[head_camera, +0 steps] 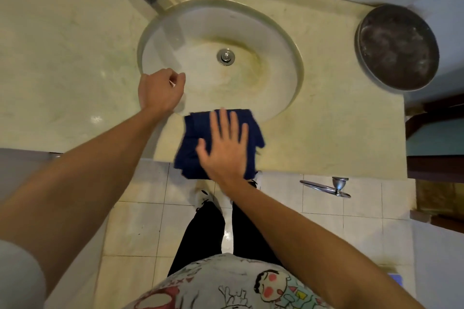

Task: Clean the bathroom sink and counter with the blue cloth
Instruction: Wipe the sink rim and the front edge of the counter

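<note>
Marble counter (326,120): right hand (223,148) flat on blue cloth (195,133), left hand (160,91) pinching small stick (172,83).

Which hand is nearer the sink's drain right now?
Left. The left hand sits at the basin's near-left rim, loosely curled, pinching something small and pale, a short way from the drain. The right hand lies flat on the blue cloth at the counter's front edge, farther off.

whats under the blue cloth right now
The blue cloth lies on the counter's front strip, its near end hanging past the edge, its far edge at the sink rim. The right hand presses flat on top. The surface beneath is hidden.
</note>
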Tool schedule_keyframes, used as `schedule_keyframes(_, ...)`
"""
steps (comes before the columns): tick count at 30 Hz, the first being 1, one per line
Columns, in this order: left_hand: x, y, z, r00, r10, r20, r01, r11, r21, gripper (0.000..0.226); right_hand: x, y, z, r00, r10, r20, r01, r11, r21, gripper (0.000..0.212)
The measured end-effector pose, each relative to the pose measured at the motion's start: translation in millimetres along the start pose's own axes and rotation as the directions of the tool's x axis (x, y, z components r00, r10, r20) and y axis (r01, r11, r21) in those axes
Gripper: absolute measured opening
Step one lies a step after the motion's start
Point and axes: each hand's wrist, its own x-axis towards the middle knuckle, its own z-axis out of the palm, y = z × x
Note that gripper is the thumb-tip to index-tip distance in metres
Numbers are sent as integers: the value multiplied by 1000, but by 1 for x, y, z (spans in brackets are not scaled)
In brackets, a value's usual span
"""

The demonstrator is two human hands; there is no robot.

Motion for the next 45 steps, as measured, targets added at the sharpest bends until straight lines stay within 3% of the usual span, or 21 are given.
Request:
schedule_keyframes(4,4,-7,-5,998,-26,56,35,985,-166,49,18,-73,12,996,-72,48,70,997,37,74)
schedule_keyframes(7,5,-12,-8,995,9,102,14,976,-218,50,21,-74,12,993,-101,67,98,994,49,73)
schedule_keyframes(12,4,-13,-11,991,19,135,6,982,-188,68,8,-3,-3,979,-188,79,185,982,44,72)
schedule_keyframes(23,3,-3,-14,980,-12,199,7,1000,25,64,-22,207,-49,994,104,-14,-105,992,-68,70)
schedule_keyframes(35,-3,11,-15,983,5,183,-30,990,138,46,31,232,-61,985,167,-48,-171,981,-97,70)
schedule_keyframes(45,9,1,-2,963,-42,265,-42,952,303,65,165,259,-80,980,195,-36,-197,975,-99,70)
